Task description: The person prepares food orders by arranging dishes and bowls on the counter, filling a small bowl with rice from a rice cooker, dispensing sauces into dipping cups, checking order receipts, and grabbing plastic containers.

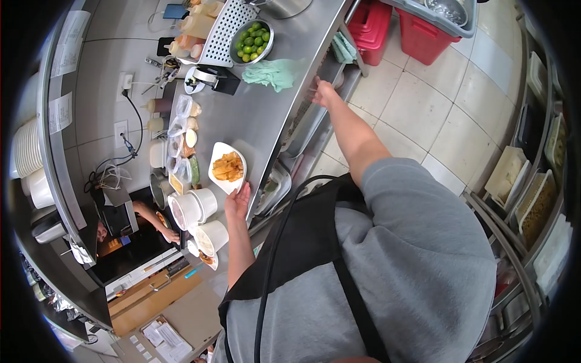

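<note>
My left hand [238,202] is at the near edge of a white bowl [216,158], its fingers against the rim. Golden-brown fried pieces [228,166] lie in the bowl, which sits on the steel counter [257,121]. My right hand [322,92] reaches out beyond the counter's front edge, beside the lower shelf. Its fingers are somewhat blurred but look apart, with nothing seen in them. A crumpled green cloth [269,74] and a metal bowl of green limes [252,42] are on the counter nearest that hand.
White tubs [206,236] and small packed foods [190,139] line the counter's wall side. A black tape dispenser [225,81] stands near the cloth. Another person's hand [170,235] reaches through the opening at lower left. Red bins [423,39] stand on the tiled floor.
</note>
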Motion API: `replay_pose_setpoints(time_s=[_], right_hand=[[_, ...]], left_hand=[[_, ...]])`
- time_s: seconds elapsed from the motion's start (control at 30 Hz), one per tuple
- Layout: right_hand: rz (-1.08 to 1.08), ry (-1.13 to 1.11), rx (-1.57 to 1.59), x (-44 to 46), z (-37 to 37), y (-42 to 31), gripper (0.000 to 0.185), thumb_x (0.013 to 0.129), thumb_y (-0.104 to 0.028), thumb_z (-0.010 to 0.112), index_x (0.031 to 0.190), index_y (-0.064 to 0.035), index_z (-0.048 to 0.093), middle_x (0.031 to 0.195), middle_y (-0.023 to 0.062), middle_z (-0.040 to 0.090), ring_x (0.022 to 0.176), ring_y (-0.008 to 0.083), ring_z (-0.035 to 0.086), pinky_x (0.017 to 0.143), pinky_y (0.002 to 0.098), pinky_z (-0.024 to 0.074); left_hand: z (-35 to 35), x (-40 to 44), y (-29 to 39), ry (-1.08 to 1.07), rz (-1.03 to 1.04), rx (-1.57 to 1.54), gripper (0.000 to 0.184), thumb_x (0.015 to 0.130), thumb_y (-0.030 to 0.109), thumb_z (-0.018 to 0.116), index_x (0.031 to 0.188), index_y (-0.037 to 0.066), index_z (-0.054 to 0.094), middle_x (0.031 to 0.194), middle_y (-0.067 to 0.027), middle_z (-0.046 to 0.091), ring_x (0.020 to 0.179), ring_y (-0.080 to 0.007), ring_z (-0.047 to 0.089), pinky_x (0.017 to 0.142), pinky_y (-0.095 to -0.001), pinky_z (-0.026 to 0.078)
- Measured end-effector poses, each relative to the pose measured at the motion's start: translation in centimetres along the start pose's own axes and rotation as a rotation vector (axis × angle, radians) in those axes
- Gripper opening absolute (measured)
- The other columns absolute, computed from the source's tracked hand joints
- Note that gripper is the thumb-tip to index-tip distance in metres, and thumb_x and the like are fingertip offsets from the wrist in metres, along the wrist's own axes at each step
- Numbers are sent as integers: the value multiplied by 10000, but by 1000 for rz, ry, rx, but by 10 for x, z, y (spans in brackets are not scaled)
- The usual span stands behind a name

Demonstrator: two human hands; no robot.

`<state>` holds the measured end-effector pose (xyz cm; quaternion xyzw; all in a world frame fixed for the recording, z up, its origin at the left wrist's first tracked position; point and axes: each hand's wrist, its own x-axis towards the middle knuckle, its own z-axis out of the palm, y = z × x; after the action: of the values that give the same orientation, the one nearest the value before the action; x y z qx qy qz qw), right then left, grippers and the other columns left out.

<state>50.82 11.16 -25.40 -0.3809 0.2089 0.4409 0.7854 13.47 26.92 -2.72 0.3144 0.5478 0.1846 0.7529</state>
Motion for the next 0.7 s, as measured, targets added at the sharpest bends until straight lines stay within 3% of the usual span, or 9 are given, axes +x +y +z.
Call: replay_pose_setpoints(time_s=[0.1,0.33,0.43,0.5,0.57,0.63,0.7], right_hand=[[32,-111,160,-59,5,-18,241,870,-257,412,1044,-111,492,995,43,527,951,206,491,803,402,402],[7,-194,156,-52,-14,-8,252,800,-160,549,1040,-106,493,993,28,542,931,164,510,792,330,420],[-77,-161,112,-51,-13,-7,279,777,-127,584,1037,-95,488,951,32,567,846,146,552,725,274,444],[-162,-35,-22,-52,-17,-13,293,759,-98,603,1027,-89,483,887,44,592,752,138,582,654,236,455],[-204,-21,-71,-63,-23,-22,314,720,-32,612,1002,-62,476,815,73,600,709,160,585,623,263,477],[-237,-42,-54,-72,-47,-28,250,708,-56,646,916,-58,509,790,66,601,675,144,588,596,232,481],[-220,0,-433,-81,-66,-34,140,705,-86,656,807,-60,564,757,39,592,656,114,571,596,223,479]], left_hand=[[0,1,1,-25,-7,-8,318,836,23,332,1148,-20,290,1066,-255,478,981,-355,516,812,-423,467],[0,0,-1,-43,4,-16,341,818,4,333,1155,-13,288,1082,-251,468,982,-354,516,809,-423,468],[-1,-2,-3,-48,31,-22,346,819,2,335,1161,-6,286,1078,-251,469,990,-352,512,813,-424,466],[-3,-2,-4,-92,46,9,346,819,0,340,1162,-2,290,1073,-246,474,991,-348,513,815,-427,464],[-8,-2,-6,-112,44,-31,392,812,-16,354,1187,54,263,1102,-230,457,981,-370,512,812,-428,464],[-4,-9,-7,-71,63,-5,413,805,-25,361,1189,78,249,1109,-229,450,963,-378,520,802,-427,468],[0,-21,-9,-37,76,31,407,803,-22,370,1180,77,251,1103,-228,454,941,-372,533,784,-430,476]])
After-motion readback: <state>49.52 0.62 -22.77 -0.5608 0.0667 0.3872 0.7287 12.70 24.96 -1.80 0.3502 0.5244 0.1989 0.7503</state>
